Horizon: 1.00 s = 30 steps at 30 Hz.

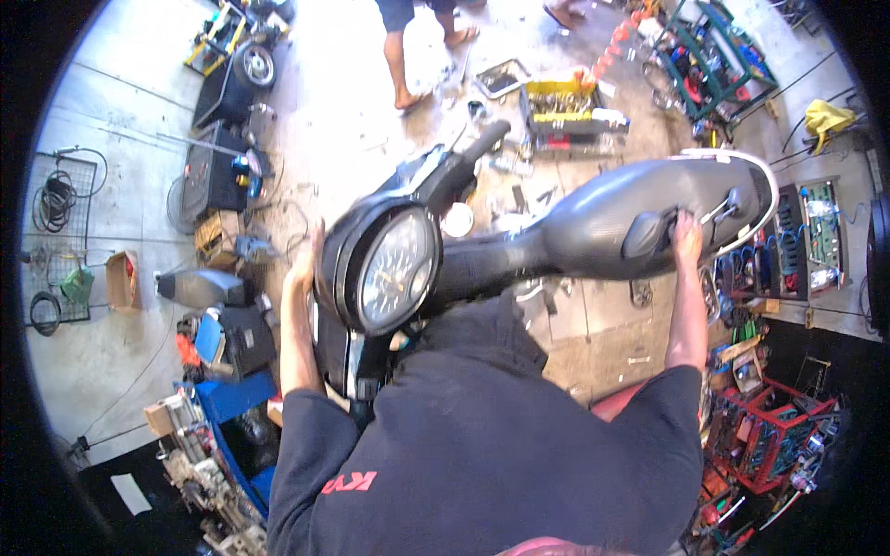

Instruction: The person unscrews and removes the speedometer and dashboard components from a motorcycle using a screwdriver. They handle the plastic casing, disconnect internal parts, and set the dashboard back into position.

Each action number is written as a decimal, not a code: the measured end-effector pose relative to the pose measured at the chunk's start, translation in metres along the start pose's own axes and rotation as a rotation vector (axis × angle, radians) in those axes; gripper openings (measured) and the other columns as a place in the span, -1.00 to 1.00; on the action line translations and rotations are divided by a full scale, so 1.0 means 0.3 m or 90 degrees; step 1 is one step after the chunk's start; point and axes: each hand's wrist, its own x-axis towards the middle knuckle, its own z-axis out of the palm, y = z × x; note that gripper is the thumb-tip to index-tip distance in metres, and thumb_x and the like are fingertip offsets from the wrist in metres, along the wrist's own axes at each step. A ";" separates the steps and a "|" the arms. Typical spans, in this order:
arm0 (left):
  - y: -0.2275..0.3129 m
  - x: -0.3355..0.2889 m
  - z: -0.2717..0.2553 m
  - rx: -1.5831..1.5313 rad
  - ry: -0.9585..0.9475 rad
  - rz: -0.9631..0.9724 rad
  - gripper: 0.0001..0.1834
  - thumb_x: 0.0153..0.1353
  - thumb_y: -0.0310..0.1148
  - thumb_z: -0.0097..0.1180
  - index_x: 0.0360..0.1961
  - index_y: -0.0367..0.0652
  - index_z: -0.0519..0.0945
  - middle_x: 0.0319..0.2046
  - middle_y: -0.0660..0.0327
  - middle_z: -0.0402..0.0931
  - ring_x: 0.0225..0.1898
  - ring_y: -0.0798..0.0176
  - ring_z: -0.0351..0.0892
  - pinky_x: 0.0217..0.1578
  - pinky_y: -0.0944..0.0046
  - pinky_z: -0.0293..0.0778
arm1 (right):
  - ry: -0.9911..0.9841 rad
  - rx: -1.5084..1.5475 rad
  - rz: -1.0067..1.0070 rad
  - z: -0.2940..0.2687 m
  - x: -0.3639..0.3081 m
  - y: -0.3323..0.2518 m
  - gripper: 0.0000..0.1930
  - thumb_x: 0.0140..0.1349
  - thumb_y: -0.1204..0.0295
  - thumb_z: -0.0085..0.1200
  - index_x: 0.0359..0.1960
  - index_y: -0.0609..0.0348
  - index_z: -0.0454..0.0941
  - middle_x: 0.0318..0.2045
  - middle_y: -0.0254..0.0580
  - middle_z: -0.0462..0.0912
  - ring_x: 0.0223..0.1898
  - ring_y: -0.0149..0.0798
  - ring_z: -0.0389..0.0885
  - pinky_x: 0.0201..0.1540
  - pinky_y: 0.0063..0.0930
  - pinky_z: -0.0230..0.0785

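A black scooter stands lengthwise before me, its round gauge cluster [397,269] at left and its long dark seat [603,208] running right. Against the outer side of the scooter's front cover [336,264] rests my left hand [302,267]; the cover hides part of its fingers. My right hand [686,239] is closed at the seat's near side, beside dark parts and a thin silver rod [716,209]. What lies inside its fingers is too small to make out. A handlebar grip [487,139] sticks out on the far side.
Beyond the scooter are a yellow toolbox [561,100] and a shallow tray [502,78]. Another person's legs [397,60] stand at the back. A green rack [714,60] is far right, a red tool cart [768,431] near right. Black boxes [218,176] line the left.
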 end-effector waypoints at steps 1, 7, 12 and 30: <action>-0.016 -0.030 -0.058 0.010 -0.006 0.003 -0.19 0.42 0.19 -0.43 0.47 -0.18 -0.10 0.47 0.12 -0.21 0.47 0.16 -0.25 0.42 0.18 -0.27 | -0.018 0.028 0.010 -0.046 0.025 -0.099 -0.59 0.13 0.43 0.08 0.05 0.19 0.48 -0.06 -0.03 0.59 0.03 0.00 0.51 0.16 -0.14 0.33; 0.020 -0.011 -0.002 -0.016 -0.069 -0.037 -0.06 0.37 0.29 -0.34 0.44 -0.32 -0.07 0.48 0.01 -0.18 0.49 0.12 -0.20 0.43 0.18 -0.21 | 0.038 0.065 0.011 -0.049 0.001 -0.036 -0.74 0.20 0.44 -0.04 -0.10 0.19 0.55 -0.14 -0.03 0.62 -0.03 -0.02 0.54 0.10 -0.15 0.36; 0.010 -0.042 -0.028 0.021 -0.027 -0.042 0.00 0.32 0.36 -0.32 0.43 -0.34 -0.02 0.47 -0.01 -0.15 0.49 0.10 -0.17 0.43 0.17 -0.16 | 0.050 0.121 0.034 -0.119 0.023 -0.074 -0.77 0.20 0.42 0.04 -0.15 0.21 0.59 -0.19 0.04 0.63 -0.07 0.05 0.56 0.06 -0.13 0.37; 0.059 -0.053 0.033 -0.017 -0.026 -0.053 0.04 0.27 0.40 -0.25 0.40 -0.39 0.10 0.39 -0.08 0.10 0.42 0.04 0.07 0.37 0.13 0.01 | 0.080 0.878 -0.065 -0.936 -0.128 -1.101 -0.77 0.12 0.49 0.24 -0.15 0.05 0.64 -0.23 -0.11 0.69 -0.18 -0.09 0.66 -0.05 -0.32 0.50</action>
